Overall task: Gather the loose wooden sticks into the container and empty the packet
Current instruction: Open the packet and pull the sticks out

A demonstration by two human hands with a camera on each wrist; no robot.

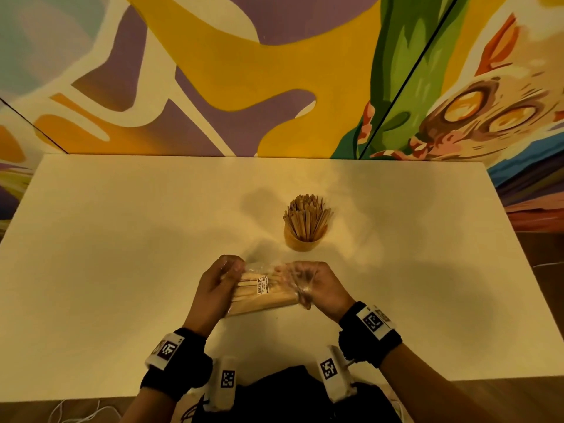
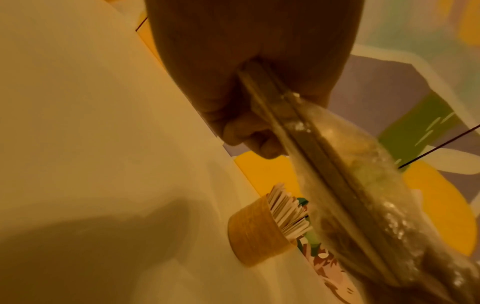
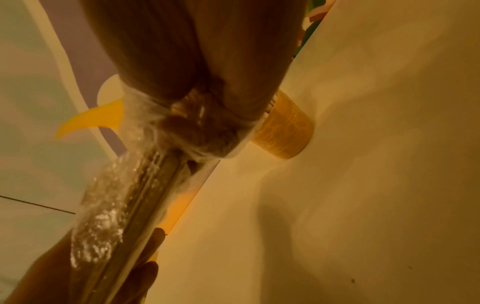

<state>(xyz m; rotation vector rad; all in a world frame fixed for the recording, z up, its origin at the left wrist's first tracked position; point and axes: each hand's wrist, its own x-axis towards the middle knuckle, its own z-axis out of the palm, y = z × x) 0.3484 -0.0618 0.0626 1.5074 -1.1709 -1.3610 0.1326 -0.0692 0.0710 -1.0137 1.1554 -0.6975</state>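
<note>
A clear plastic packet [image 1: 262,293] full of flat wooden sticks, with a white label, is held just above the table between both hands. My left hand [image 1: 218,285] grips its left end [image 2: 262,86]. My right hand [image 1: 308,283] is pushed inside the loose plastic at the right end [image 3: 197,131], fingers curled round the stick ends. Beyond the packet stands a round wooden container [image 1: 300,241] packed with upright sticks [image 1: 308,215]; it also shows in the wrist views [image 2: 257,232] [image 3: 285,133].
The white table [image 1: 122,254] reaches back to a painted mural wall [image 1: 244,71]. Its near edge lies just below my wrists, where dark clothing [image 1: 290,392] and white cables [image 1: 76,412] show.
</note>
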